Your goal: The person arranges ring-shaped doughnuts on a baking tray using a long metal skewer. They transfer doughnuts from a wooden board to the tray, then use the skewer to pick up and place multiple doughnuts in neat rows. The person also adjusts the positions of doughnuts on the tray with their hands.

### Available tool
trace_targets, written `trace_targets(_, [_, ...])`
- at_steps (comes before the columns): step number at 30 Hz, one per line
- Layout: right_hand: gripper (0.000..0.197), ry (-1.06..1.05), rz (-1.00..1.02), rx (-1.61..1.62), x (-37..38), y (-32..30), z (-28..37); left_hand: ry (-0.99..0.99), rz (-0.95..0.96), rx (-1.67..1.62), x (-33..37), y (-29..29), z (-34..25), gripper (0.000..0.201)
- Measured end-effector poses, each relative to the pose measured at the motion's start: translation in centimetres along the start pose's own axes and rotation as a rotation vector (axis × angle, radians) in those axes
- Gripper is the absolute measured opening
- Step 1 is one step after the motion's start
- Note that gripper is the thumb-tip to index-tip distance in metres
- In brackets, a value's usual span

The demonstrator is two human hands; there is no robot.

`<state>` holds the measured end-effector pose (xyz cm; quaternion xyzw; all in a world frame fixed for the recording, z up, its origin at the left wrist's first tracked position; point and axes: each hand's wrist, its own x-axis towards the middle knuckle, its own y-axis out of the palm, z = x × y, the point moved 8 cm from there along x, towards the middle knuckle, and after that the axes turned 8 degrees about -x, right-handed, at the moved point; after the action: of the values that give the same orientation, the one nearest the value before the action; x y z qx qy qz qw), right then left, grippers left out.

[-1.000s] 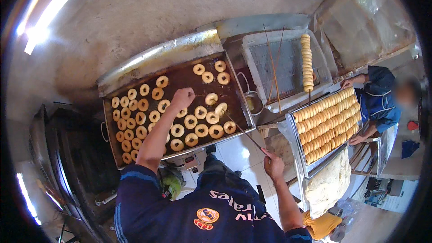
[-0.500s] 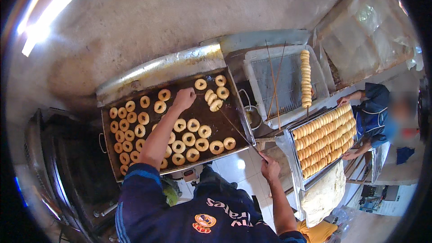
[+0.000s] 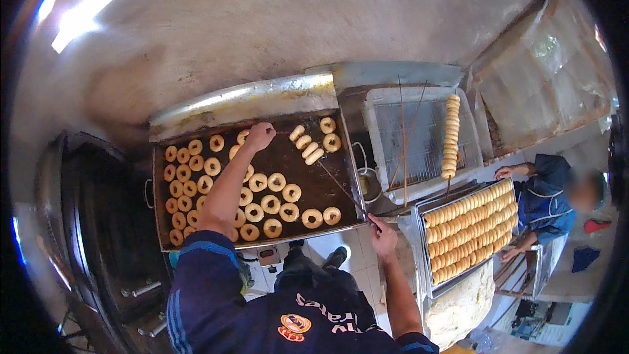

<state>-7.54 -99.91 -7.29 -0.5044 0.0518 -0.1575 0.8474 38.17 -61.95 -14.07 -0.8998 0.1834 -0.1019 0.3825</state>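
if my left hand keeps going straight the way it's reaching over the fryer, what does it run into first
Most likely the fryer's far rim and the metal backsplash just beyond your left hand. No ring lies between them, though depth is hard to judge in this bent view.

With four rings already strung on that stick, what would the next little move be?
Probably lifting the stick clear of the oil. The left hand holds one end, the right hand a second stick, and four doughnuts sit threaded together over the fryer tray.
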Motion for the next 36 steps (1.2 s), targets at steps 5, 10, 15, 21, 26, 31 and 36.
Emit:
trace_targets(5, [0.042, 0.044, 0.147, 0.077, -4.2, -2.5, -5.2, -0.011, 0.025, -0.088, -9.5, -4.9, -9.0, 0.021])
trace_targets(10, [0.04, -0.024, 0.233, 0.112, -8.2, -6.2, -9.6, -0.287, 0.061, -0.082, -23.2, -1.6, -11.6, 0.02])
trace_targets(15, [0.037, -0.134, 0.346, -0.22, -6.3, -13.7, -6.5, -0.292, -0.065, 0.021, -28.8, 2.7, -15.8, 0.024])
trace_targets(21, [0.046, -0.287, 0.412, -0.335, -4.6, -13.8, -3.3, -0.374, -0.142, 0.172, -28.7, 2.3, -6.9, 0.023])
trace_targets(26, [0.045, -0.274, 0.326, 0.067, -5.1, -6.5, -11.3, -0.281, -0.078, -0.069, -27.3, 2.6, -10.7, 0.02])
trace_targets(31, [0.044, -0.2, 0.392, -0.216, -3.5, -7.4, -4.5, -0.256, -0.107, 0.098, -26.3, 1.5, -11.2, 0.023])
trace_targets(36, [0.043, -0.267, 0.353, -0.194, -2.6, -6.0, -2.9, -0.457, -0.188, 0.278, -25.9, -1.7, -2.6, 0.025])
